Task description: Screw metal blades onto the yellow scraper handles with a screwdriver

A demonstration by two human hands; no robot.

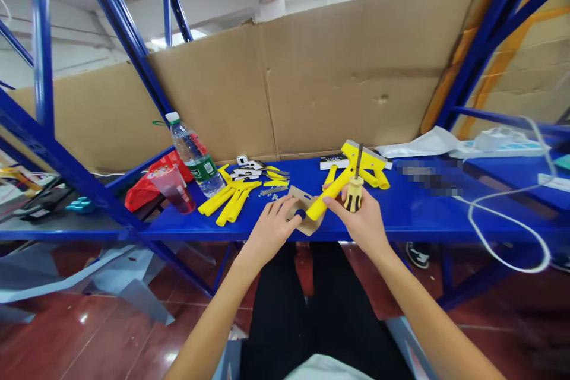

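My right hand (366, 222) is closed around a yellow scraper (332, 193) and a screwdriver (354, 195) with a cream and black handle. The scraper's wide head points away from me, and its round handle end points toward my left hand (275, 227). That hand pinches a small dark round piece (300, 214), perhaps an end cap, beside the handle end. Under these fingers is a brown cardboard piece (307, 227); whether they also grip it I cannot tell. More yellow scraper handles (231, 202) lie to the left, with small yellow and metal parts (276, 178) beside them.
A water bottle (196, 157) and a red cup (173, 190) stand at the left of the blue table (418, 214). A black and white box (333, 161) lies behind the scraper. At right, a white cable (478, 231) loops over the front edge. Cardboard (338, 77) walls the back.
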